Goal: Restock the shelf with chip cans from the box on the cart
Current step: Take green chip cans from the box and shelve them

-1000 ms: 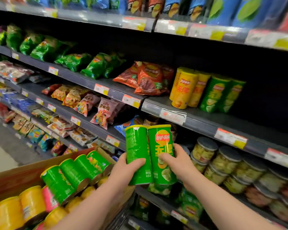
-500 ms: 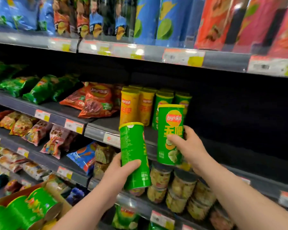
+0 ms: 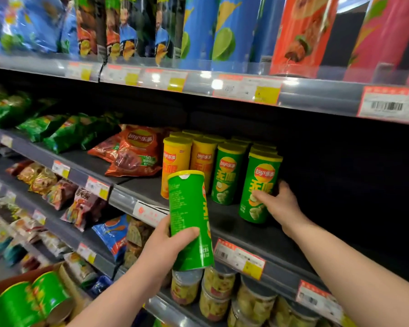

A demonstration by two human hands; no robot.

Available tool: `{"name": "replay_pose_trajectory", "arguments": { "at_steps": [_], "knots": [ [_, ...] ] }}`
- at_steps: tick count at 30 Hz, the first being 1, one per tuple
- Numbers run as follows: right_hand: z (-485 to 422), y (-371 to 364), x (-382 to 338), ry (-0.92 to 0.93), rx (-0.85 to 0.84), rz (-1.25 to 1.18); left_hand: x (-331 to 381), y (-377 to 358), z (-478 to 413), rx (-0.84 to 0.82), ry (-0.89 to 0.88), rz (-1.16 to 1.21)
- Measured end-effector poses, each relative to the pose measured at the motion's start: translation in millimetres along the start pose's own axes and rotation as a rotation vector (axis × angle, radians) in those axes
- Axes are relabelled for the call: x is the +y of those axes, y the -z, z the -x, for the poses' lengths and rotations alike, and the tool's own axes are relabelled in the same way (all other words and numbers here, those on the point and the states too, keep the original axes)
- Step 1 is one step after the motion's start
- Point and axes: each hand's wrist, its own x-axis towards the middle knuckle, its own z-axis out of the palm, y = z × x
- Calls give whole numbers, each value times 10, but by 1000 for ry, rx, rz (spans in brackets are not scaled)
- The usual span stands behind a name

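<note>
Shelf deck (image 3: 286, 244) lies open right of can (image 3: 260, 182) in right hand (image 3: 280, 205).

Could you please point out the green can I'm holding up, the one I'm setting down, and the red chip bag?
Held-up green can (image 3: 187, 204): head view, printed side wall.
Set-down green can (image 3: 264, 173): head view, front logo.
Red chip bag (image 3: 137, 153): head view, front panel.
</note>
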Motion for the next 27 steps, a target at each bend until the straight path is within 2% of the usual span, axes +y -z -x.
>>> {"name": "replay_pose_trajectory", "arguments": {
  "at_steps": [22, 27],
  "knots": [
    [-235, -216, 87, -145, 97, 198, 352, 149, -714, -222, -89, -25],
    [-144, -195, 70, -114, 240, 297, 367, 118, -815, -248, -100, -55]
  ]
}}
